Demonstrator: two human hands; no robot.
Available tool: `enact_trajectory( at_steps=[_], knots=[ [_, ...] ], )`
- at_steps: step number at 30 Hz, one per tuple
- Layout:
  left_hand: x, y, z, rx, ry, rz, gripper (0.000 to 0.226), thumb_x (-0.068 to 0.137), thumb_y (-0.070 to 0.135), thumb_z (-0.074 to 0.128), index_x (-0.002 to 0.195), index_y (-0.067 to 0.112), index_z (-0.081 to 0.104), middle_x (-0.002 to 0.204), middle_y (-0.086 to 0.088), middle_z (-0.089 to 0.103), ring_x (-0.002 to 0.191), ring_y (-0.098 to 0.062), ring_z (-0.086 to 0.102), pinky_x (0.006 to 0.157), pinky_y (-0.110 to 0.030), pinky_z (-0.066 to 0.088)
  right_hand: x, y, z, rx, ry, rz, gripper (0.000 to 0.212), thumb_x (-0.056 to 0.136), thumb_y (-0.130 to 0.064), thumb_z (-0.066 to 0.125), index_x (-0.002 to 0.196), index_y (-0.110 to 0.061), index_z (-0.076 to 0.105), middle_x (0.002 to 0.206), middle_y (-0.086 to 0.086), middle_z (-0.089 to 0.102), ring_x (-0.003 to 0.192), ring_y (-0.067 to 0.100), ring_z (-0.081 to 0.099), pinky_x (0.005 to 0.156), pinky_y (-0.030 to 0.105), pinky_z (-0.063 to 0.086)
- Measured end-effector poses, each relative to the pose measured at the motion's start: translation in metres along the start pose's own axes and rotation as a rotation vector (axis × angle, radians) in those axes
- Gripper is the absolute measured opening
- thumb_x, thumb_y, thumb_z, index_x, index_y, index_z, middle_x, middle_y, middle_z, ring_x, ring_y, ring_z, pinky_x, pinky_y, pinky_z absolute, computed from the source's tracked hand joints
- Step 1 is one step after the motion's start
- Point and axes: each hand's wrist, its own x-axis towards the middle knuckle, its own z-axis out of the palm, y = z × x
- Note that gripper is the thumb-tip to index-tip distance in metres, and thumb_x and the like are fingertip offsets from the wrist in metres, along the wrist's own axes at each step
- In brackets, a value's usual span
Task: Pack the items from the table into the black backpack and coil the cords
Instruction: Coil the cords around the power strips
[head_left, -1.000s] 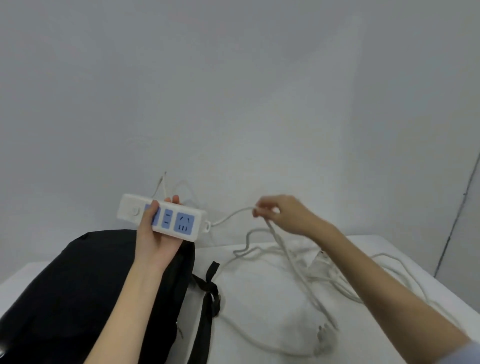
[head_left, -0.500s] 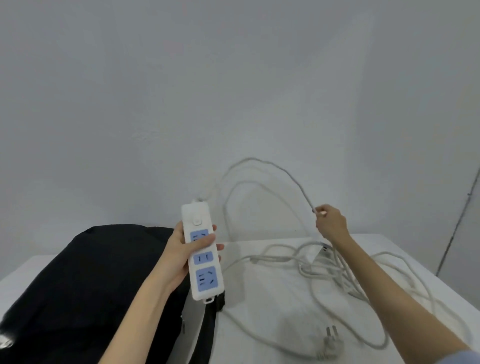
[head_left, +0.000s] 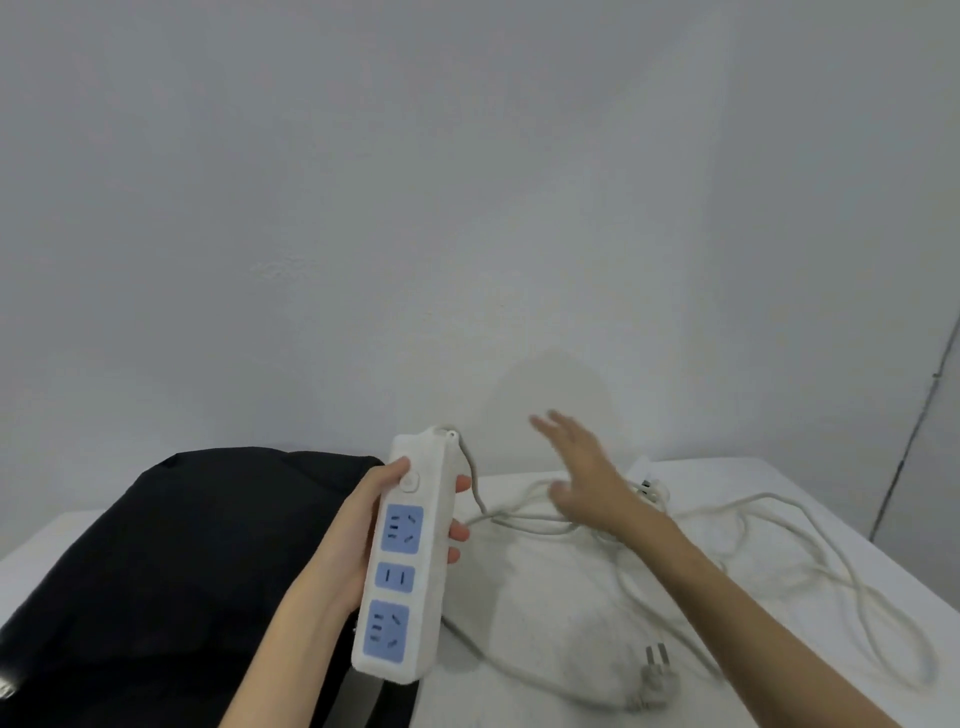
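A white power strip is held upright by the left hand, fingers wrapped around it, beside the black backpack on the worktop. The right hand is spread, fingers released, above the loose cord; its plug lies nearer.

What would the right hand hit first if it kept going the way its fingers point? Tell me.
The right hand is open, fingers aimed up and away toward the back wall. Nothing shows in that line before the wall, though depth is hard to judge.
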Motion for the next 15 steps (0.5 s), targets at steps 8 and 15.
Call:
enact_trajectory(
  at_steps=[8,15],
  knots=[
    [-0.001,0.011,0.008,-0.417,-0.053,0.36,0.036,0.076,0.035,0.056,0.095,0.009,0.072,0.087,-0.005,0.064,0.059,-0.019,0.061,0.054,-0.026,0.052,-0.024,-0.029,0.097,0.344,-0.282,0.02,0.034,0.098,-0.031,0.044,0.118,-0.006,0.057,0.127,0.015,0.056,0.122,0.025,0.048,0.103,0.032,0.035],
    [0.006,0.016,-0.016,-0.438,0.01,0.406,0.039,0.09,0.034,0.045,0.105,0.012,0.073,0.096,-0.002,0.07,0.08,-0.015,0.068,0.07,-0.028,0.057,-0.046,-0.016,0.103,0.531,0.233,-0.011,0.015,0.095,-0.028,0.051,0.083,-0.021,0.046,0.057,-0.006,0.048,0.051,0.009,0.045,0.053,0.029,0.04]
  ],
)
